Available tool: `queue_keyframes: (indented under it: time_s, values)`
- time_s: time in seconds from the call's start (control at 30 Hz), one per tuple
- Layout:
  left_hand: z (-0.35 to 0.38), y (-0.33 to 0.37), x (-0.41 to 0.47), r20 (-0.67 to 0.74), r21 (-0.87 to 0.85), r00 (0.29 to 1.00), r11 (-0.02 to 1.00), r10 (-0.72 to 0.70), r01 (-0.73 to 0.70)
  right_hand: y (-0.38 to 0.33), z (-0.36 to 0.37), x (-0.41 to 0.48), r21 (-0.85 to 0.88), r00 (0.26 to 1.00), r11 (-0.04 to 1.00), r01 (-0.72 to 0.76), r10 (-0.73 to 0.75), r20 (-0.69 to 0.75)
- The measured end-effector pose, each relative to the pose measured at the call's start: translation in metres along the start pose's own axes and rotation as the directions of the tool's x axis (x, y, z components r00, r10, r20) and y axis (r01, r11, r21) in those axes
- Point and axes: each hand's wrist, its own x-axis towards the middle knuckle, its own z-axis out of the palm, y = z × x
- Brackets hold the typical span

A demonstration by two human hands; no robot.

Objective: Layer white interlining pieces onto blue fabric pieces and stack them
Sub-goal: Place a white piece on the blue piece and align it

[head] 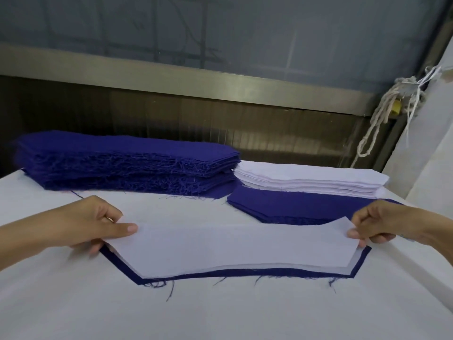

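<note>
A long white interlining piece (232, 246) is held over a blue fabric piece (245, 274) that lies on the white table. My left hand (93, 224) pinches the interlining's left end between thumb and fingers. My right hand (382, 224) pinches its right end. Only the blue piece's lower border and frayed threads show beneath the white; a second white edge shows just under the held piece. A tall stack of blue pieces (127, 160) sits at the back left. A stack of white interlining (308, 180) rests at the back right on a low pile of blue pieces (289, 209).
The white table surface (220, 312) stretches toward me. Behind the stacks runs a metal rail (220, 84) below a grey window. Tied white cords (389, 111) hang at the right, beside a white wall (429, 155).
</note>
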Motion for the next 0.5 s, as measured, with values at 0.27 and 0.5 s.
queue_keyframes:
  time_s: [0.27,0.5]
  values:
    - [0.0054,-0.0047,0.0054,-0.018,0.009,0.999,0.999,0.033,-0.032,0.002,0.0027,-0.0003,-0.012,0.998,1.0,0.011,-0.011,0.056]
    - [0.0083,-0.0006,0.0007,-0.026,0.054,0.998,0.997,0.059,-0.057,0.0066,0.0008,0.0006,-0.048,0.996,0.998,0.028,-0.024,0.084]
